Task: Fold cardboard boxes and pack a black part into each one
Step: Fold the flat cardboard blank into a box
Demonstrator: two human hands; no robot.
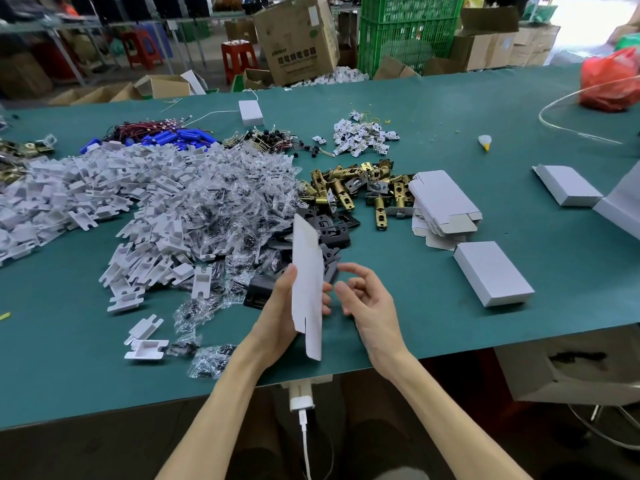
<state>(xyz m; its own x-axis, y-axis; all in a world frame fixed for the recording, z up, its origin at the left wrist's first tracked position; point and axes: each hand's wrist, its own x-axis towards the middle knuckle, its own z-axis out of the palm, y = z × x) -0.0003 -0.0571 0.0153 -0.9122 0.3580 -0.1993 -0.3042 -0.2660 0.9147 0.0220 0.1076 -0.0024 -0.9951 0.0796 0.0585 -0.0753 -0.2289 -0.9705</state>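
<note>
At the frame's centre the left hand (pixel 282 308) grips a flat white box blank (pixel 306 289) upright; the right hand (pixel 369 301) hovers beside it, fingers loosely curled, holding nothing; black parts (pixel 334 233) lie just behind.

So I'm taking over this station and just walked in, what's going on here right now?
A person is packing boxes at a green table. Their left hand holds a flat white box blank upright, not yet folded, while the right hand hovers beside it, holding nothing. A stack of flat blanks lies further back on the right, with a folded white box in front of it. The pile of black parts sits just behind the held blank.
</note>
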